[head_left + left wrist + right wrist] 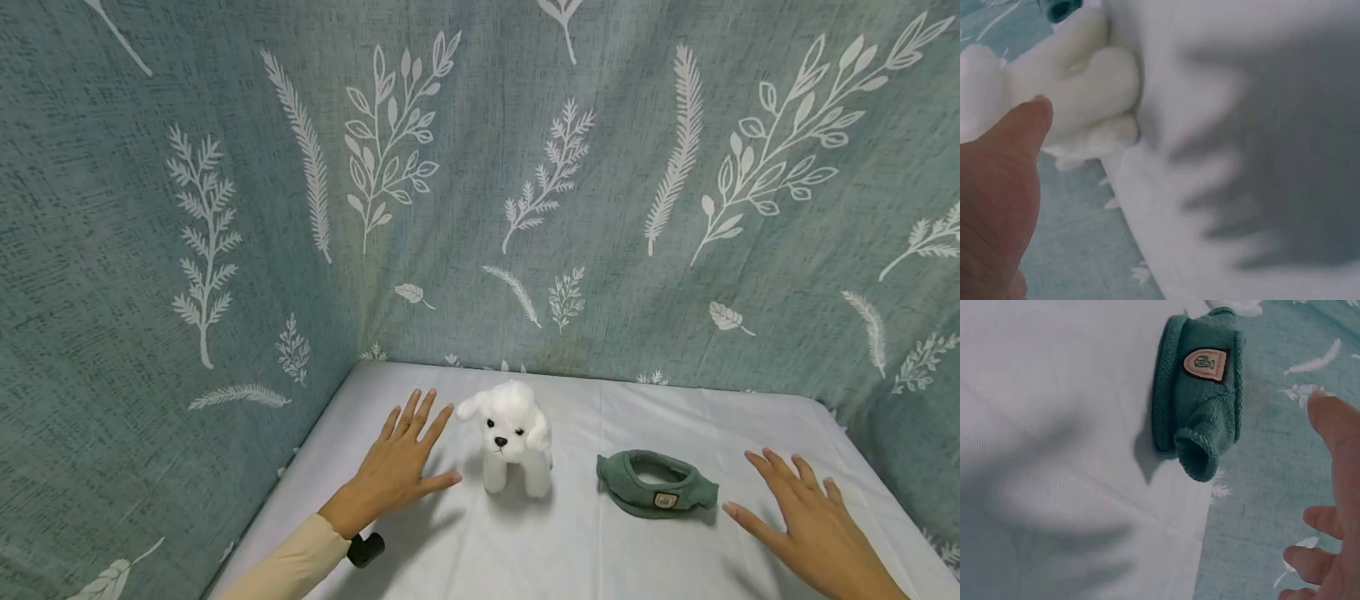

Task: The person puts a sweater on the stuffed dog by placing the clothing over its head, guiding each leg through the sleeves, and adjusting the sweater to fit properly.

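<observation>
A white plush dog (pixel 514 433) with black eyes and nose stands upright on the white-covered table. To its left my left hand (pixel 401 462) hovers with fingers spread, holding nothing; in the left wrist view the thumb (pixel 1025 125) overlaps the dog's white body (pixel 1085 94), and I cannot tell whether they touch. A small green knitted pet sweater (pixel 637 504) with short sleeves and a tan patch sits right of the dog. My right hand (pixel 813 517), fingers spread and holding nothing, is apart from the sweater, at its right. The patch (pixel 1207 364) shows clearly in the right wrist view.
Teal cloth (pixel 480 208) printed with white leaves hangs behind the table and along its sides. The white table cover (pixel 570 550) carries soft hand shadows. A black device (pixel 366 550) sits under the left wrist.
</observation>
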A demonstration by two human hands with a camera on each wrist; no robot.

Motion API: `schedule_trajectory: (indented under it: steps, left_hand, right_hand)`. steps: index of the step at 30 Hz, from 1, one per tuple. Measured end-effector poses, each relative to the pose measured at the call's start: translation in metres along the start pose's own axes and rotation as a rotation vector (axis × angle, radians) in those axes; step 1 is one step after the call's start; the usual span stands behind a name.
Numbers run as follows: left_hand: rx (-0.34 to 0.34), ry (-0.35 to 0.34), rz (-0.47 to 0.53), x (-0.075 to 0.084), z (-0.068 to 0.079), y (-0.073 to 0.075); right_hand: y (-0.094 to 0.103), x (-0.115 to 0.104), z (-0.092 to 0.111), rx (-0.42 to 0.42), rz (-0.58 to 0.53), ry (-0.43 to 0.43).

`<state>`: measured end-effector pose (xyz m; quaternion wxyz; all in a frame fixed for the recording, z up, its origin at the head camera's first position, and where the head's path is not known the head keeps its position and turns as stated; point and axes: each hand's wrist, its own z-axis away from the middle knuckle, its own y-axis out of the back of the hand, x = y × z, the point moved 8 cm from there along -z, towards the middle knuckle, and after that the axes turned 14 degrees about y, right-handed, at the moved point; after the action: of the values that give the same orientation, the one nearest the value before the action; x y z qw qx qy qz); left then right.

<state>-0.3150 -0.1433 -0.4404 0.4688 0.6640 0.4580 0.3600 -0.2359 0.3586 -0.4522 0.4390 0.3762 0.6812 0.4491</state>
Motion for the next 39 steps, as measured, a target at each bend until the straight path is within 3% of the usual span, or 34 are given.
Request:
schedule_trajectory:
  steps: [9, 13, 17, 24, 28, 39]
  left_hand:
    - [-0.081, -0.084, 0.129, 0.008, 0.001, -0.004]
    - [-0.138, -0.044, 0.217, 0.009, 0.001, -0.006]
    - [-0.152, -0.005, 0.274, 0.011, 0.001, -0.007]
    - [-0.214, 0.018, 0.365, 0.017, 0.003, -0.016]
    - [-0.243, 0.013, 0.428, 0.021, 0.003, -0.021]
    - [-0.294, -0.058, 0.513, 0.057, -0.003, -0.028]
  right_hand:
    - [0.009, -0.007, -0.002, 0.016, 0.018, -0.036]
    - [0.008, -0.009, -0.001, 0.021, 0.019, -0.048]
    - [0.004, -0.011, -0.001, 0.024, -0.005, -0.047]
    - [-0.007, -0.012, 0.003, 0.010, -0.171, -0.069]
    - [-0.010, -0.013, 0.002, 0.005, -0.212, -0.077]
    - [-0.025, -0.020, 0.003, -0.027, -0.296, -0.070]
